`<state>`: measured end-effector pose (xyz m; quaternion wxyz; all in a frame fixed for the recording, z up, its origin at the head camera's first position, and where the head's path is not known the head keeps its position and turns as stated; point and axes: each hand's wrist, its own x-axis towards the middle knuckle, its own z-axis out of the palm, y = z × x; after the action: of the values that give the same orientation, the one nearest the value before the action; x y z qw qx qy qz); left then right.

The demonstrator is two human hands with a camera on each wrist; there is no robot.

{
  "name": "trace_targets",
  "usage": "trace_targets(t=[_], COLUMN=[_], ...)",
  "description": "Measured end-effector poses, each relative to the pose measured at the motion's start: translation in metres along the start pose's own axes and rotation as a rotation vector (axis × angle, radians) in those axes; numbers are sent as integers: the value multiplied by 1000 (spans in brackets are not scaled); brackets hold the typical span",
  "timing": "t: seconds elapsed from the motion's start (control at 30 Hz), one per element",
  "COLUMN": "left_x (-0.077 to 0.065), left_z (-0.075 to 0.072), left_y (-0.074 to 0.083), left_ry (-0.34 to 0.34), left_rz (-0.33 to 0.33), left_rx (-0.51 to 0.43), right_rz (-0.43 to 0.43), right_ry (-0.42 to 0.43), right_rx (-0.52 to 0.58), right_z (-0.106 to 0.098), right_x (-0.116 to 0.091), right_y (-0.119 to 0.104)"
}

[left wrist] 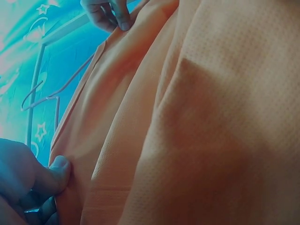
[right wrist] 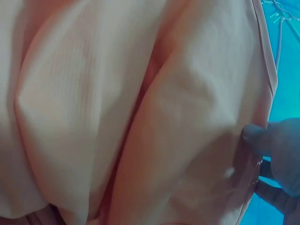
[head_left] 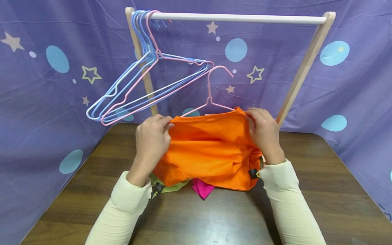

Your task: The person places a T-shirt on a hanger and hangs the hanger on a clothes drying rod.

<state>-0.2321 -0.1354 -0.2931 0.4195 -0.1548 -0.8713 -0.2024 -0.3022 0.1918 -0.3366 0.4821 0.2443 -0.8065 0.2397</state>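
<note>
An orange garment (head_left: 211, 149) is spread between the two hands above the table. A pink hanger (head_left: 209, 97) sits at its neckline, its arms running down behind the front edge and its hook free in the air. The left hand (head_left: 153, 137) pinches the garment's upper left corner; in the left wrist view its thumb (left wrist: 61, 171) presses on the fabric. At the upper right corner, the right hand (head_left: 264, 132) pinches the cloth, as its thumb (right wrist: 255, 136) in the right wrist view also shows. The hanger's lower part is hidden by the cloth.
A rack with a white rail (head_left: 239, 17) and wooden posts stands behind the garment. Several blue, white and pink hangers (head_left: 150, 58) hang at its left end. Green cloth (head_left: 174, 187) and magenta cloth (head_left: 202, 189) lie under the garment on the brown table (head_left: 306, 190).
</note>
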Motion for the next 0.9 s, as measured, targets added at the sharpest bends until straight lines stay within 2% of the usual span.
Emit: trace_targets(t=[0.1, 0.2, 0.37, 0.57, 0.67, 0.77, 0.9], left_x=[0, 1, 5, 7, 6, 6, 5], left_z=[0, -2, -10, -14, -13, -13, -13], left_y=[-1, -4, -9, -15, -17, -18, -16], left_ry=[-1, -34, -155, -287, -331, -333, -290], left_rz=[0, 10, 11, 24, 36, 46, 64], left_rx=[-7, -50, -91, -49, -23, -6, 3], right_rz=[0, -1, 18, 56, 78, 96, 120], right_ry=[0, -4, 9, -31, -63, -94, -110], right_rx=[1, -36, -96, -119, -120, -113, -88], right_z=[1, 1, 2, 3, 3, 2, 0], right_x=[-2, -2, -2, -4, -5, -5, -4], right_y=[1, 1, 1, 2, 3, 3, 2])
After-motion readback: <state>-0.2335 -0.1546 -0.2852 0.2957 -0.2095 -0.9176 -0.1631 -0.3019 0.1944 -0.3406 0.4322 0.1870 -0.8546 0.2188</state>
